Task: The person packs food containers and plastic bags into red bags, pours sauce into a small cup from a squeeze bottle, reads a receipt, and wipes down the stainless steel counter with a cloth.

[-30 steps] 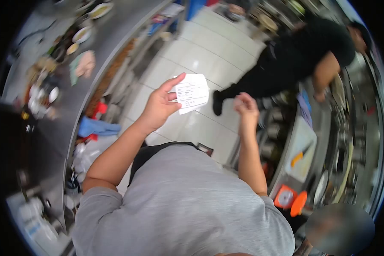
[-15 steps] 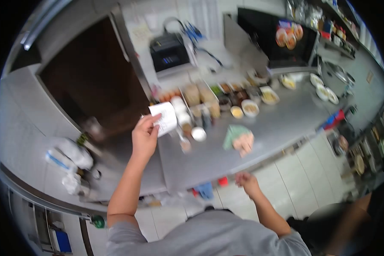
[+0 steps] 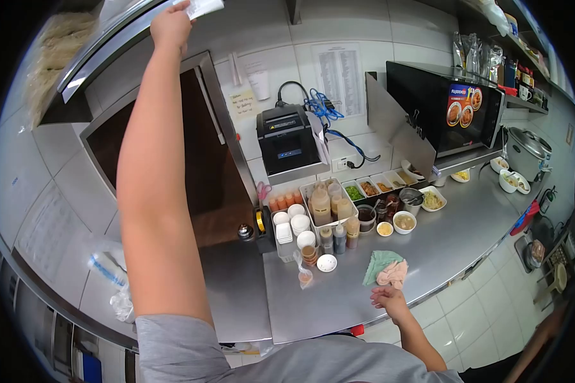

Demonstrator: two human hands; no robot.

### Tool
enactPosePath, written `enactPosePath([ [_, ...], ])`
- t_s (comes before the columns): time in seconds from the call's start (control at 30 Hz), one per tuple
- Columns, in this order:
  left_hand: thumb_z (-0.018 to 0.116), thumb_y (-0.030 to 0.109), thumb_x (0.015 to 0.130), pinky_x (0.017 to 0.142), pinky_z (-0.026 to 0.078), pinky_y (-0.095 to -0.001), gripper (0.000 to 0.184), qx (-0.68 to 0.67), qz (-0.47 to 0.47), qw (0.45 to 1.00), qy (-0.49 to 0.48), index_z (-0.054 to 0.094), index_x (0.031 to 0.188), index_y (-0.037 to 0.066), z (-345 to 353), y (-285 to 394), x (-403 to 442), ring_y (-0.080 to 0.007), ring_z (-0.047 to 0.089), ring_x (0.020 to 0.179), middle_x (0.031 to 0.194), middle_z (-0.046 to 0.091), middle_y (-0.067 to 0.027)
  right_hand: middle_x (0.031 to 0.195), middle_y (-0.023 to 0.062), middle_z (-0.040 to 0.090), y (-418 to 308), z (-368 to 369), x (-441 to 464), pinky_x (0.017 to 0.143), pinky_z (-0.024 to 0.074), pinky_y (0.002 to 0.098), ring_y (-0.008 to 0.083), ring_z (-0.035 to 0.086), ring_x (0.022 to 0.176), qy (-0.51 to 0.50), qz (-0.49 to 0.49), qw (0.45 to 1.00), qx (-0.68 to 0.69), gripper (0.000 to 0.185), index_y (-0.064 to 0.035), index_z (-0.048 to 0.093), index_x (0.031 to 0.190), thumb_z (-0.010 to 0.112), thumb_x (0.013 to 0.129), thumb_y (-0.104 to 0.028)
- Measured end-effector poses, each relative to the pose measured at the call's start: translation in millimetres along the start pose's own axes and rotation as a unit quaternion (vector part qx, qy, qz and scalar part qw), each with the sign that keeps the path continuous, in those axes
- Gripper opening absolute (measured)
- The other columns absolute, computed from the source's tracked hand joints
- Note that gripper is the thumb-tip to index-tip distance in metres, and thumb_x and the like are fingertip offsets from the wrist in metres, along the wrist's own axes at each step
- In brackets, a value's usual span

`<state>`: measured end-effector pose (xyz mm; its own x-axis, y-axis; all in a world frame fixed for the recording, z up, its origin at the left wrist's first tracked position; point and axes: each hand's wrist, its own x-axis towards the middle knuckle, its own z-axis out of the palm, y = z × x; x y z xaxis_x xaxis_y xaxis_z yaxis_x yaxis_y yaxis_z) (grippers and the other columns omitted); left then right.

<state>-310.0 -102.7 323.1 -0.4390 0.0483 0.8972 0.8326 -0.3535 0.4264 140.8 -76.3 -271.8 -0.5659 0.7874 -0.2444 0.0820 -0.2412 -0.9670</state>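
High at the upper left, my left hand [image 3: 171, 29] pinches a white paper slip [image 3: 204, 7], touching or very close to the metal shelf edge [image 3: 112, 48]; the contact is not clear. My left arm is stretched up across the view. My right hand [image 3: 387, 300] is low at the counter's front edge, its fingers loosely apart with nothing in them. Just above it lie a pink cloth [image 3: 393, 273] and a green cloth [image 3: 378, 263] on the steel counter [image 3: 326, 306].
Behind stand a black printer [image 3: 287, 140] and a microwave [image 3: 441, 108]. Sauce bottles [image 3: 322, 204], white bowls [image 3: 300, 223] and food trays [image 3: 369, 188] line the counter. A rice cooker [image 3: 527, 150] is at the right. Part of another person's arm [image 3: 536, 345] shows lower right.
The view has turned from the floor and aisle to the counter and wall. My left hand has risen with the slip to the shelf edge. My right hand stays low and empty.
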Motion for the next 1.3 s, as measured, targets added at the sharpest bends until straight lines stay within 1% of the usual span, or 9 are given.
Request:
enactPosePath([
  [0.1, 0.041, 0.003, 0.075, 0.047, 0.038, -0.0230, 0.043, 0.120, -0.111, 0.984, -0.063, 0.070, 0.105, 0.010, 0.2, -7.8, 52.3, -0.0083, 0.048, 0.055, 0.081, 0.062, -0.0027, 0.090, 0.0079, 0.065, -6.8, -37.3, 9.7, 0.066, 0.0484, 0.0250, 0.0146, 0.062, 0.077, 0.036, -0.005, 0.999, -0.004, 0.026, 0.0023, 0.060, 0.107, 0.057, 0.081, -0.003],
  [0.3, 0.051, 0.009, 0.081, 0.058, 0.046, -0.0241, 0.030, 0.267, -0.004, 0.959, -0.094, 0.069, 0.104, 0.010, 2.6, -45.7, 78.6, -0.0103, 0.056, 0.067, 0.087, 0.064, -0.0040, 0.086, 0.0087, 0.066, -7.8, -83.2, 59.6, 0.068, 0.0506, 0.0289, 0.0162, 0.062, 0.075, 0.120, -0.059, 0.989, -0.056, 0.019, 0.0020, 0.063, 0.099, 0.057, 0.083, -0.007],
  [0.53, 0.059, 0.007, 0.080, 0.064, 0.048, -0.0249, 0.022, 0.194, 0.181, 0.949, -0.168, 0.067, 0.101, 0.008, 31.5, -20.8, -211.1, -0.0114, 0.060, 0.074, 0.092, 0.066, -0.0057, 0.126, 0.0176, 0.052, 31.7, -79.5, 108.0, 0.100, 0.0320, 0.0484, 0.0360, 0.046, 0.117, -0.009, -0.276, 0.801, -0.531, 0.042, -0.0103, 0.062, 0.114, 0.069, 0.075, -0.024],
  [0.7, 0.063, 0.006, 0.079, 0.070, 0.050, -0.0281, 0.020, 0.032, -0.136, 0.828, -0.543, 0.064, 0.100, 0.006, 20.8, -50.4, -462.0, -0.0176, 0.063, 0.078, 0.093, 0.065, -0.0087, 0.143, 0.0184, 0.033, 75.3, -75.1, 146.9, 0.104, 0.0180, 0.0596, 0.0415, 0.030, 0.129, 0.065, -0.248, 0.743, -0.618, 0.054, -0.0188, 0.056, 0.124, 0.069, 0.075, -0.037],
  [0.77, 0.064, 0.004, 0.077, 0.079, 0.049, -0.0330, 0.023, 0.129, -0.255, 0.725, -0.627, 0.063, 0.100, 0.005, 16.6, -94.1, -550.2, -0.0250, 0.061, 0.090, 0.103, 0.062, -0.0089, 0.142, 0.0195, 0.035, 76.2, -61.4, 168.1, 0.104, 0.0207, 0.0554, 0.0407, 0.032, 0.128, 0.108, -0.238, 0.764, -0.590, 0.057, -0.0181, 0.054, 0.127, 0.067, 0.076, -0.040],
  [0.9, 0.062, 0.003, 0.076, 0.095, 0.042, -0.0408, 0.038, 0.231, -0.146, 0.732, -0.624, 0.057, 0.114, 0.004, 21.0, -138.6, -635.3, -0.0311, 0.048, 0.116, 0.126, 0.049, -0.0133, 0.134, 0.0214, 0.041, 66.9, -35.3, 210.5, 0.099, 0.0304, 0.0474, 0.0369, 0.038, 0.122, 0.205, -0.179, 0.807, -0.524, 0.054, -0.0118, 0.054, 0.125, 0.063, 0.079, -0.039],
  [1.1, 0.047, 0.004, 0.085, 0.096, 0.042, -0.0449, 0.035, 0.280, -0.058, 0.660, -0.694, 0.053, 0.120, 0.004, 38.6, -163.1, -662.4, -0.0345, 0.044, 0.121, 0.132, 0.044, -0.0179, 0.096, 0.0163, 0.053, 134.0, -34.0, 107.2, 0.066, 0.0450, 0.0444, 0.0325, 0.057, 0.076, -0.109, -0.347, 0.758, -0.541, 0.015, -0.0056, 0.054, 0.084, 0.057, 0.072, -0.014],
  [1.2, 0.047, 0.006, 0.085, 0.094, 0.043, -0.0441, 0.035, 0.290, -0.053, 0.618, -0.729, 0.054, 0.120, 0.005, 41.7, -167.3, -663.1, -0.0336, 0.044, 0.122, 0.131, 0.045, -0.0176, 0.086, 0.0143, 0.054, 91.5, -60.2, 11.6, 0.072, 0.0484, 0.0427, 0.0327, 0.058, 0.082, -0.256, -0.181, 0.861, -0.400, 0.017, -0.0055, 0.059, 0.082, 0.060, 0.067, -0.014],
  [1.3, 0.049, 0.007, 0.085, 0.092, 0.045, -0.0424, 0.035, 0.290, -0.008, 0.604, -0.742, 0.054, 0.119, 0.005, 39.5, -176.0, -661.1, -0.0314, 0.044, 0.122, 0.125, 0.049, -0.0165, 0.085, 0.0086, 0.063, 82.5, -130.8, 6.3, 0.070, 0.0498, 0.0329, 0.0188, 0.061, 0.080, 0.075, 0.028, 0.948, -0.306, 0.023, -0.0050, 0.063, 0.099, 0.061, 0.076, -0.007],
])
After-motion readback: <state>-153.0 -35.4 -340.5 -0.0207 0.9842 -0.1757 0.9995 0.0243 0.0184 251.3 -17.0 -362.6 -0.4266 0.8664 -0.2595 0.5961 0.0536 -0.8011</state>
